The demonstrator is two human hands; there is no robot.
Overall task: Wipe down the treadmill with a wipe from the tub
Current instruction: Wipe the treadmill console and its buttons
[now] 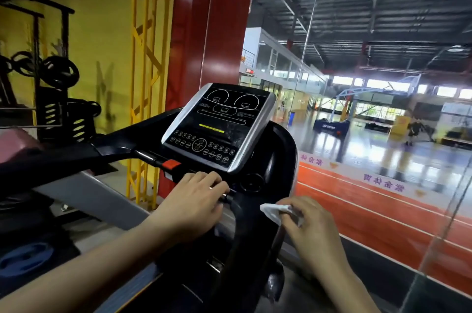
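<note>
The treadmill's console (219, 123), black with a silver frame, tilts toward me at the middle of the view. My left hand (194, 200) lies over the black front handlebar (237, 206) just below the console, fingers curled round the bar. My right hand (309, 223) pinches a crumpled white wipe (274, 210) and holds it against the right handrail (258, 243). A red safety key (171, 164) sits on the bar left of my left hand. No tub is in view.
A glass wall (383, 134) stands close on the right, with a sports hall behind it. A red pillar (212, 32) and a yellow truss (148, 57) rise behind the console. Weight racks (51, 83) and another machine fill the left side.
</note>
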